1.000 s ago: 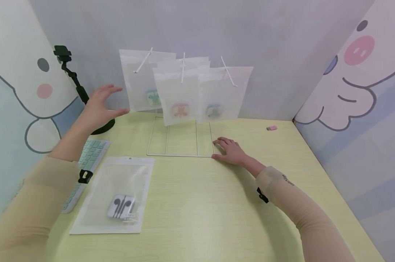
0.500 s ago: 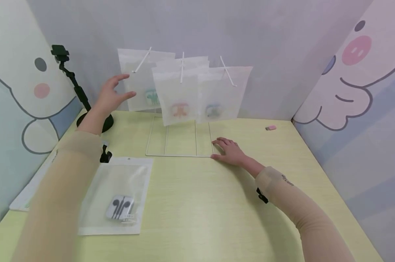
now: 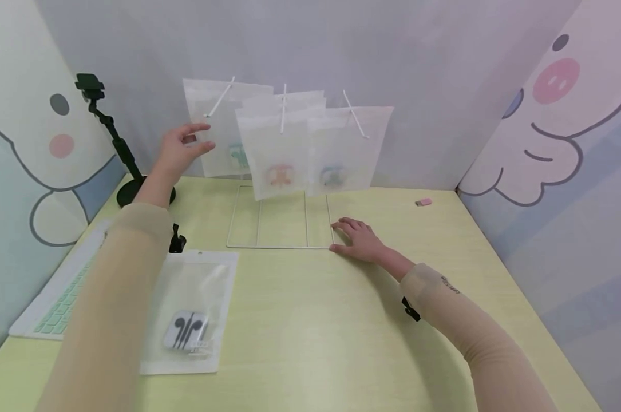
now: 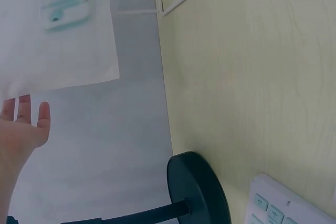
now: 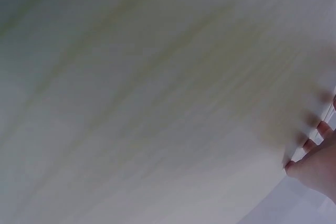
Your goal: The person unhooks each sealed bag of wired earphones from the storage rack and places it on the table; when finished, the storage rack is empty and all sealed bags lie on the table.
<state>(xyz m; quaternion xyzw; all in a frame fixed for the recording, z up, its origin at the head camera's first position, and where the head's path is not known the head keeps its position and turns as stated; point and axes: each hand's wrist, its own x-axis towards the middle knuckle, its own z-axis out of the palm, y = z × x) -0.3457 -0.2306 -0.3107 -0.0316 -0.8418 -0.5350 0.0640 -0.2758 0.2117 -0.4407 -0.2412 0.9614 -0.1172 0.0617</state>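
Note:
My left hand (image 3: 184,150) is at the left edge of the hanging left bag (image 3: 220,129), a white translucent one with a green earphone case (image 4: 65,2) inside. Thumb and forefinger stand apart there, fingertips at the bag's edge; whether they touch it is unclear. My right hand (image 3: 360,240) rests on the table at the front right corner of the white wire rack (image 3: 279,247), its fingers bent and touching the wire. Beside the left bag hang a middle bag (image 3: 271,143) with an orange case and a right bag (image 3: 348,143) with a blue one.
A white bag (image 3: 207,286) holding an earphone case (image 3: 185,331) lies on the table, partly behind my left sleeve. Left of it sits a keyboard (image 3: 58,312). A black stand (image 3: 122,150) is behind my left forearm. A pink USB stick (image 3: 423,202) lies at the back right.
My left hand has moved right and up to the left bag's edge, its thumb and fingers a little closer together. My right hand stays at the rack corner.

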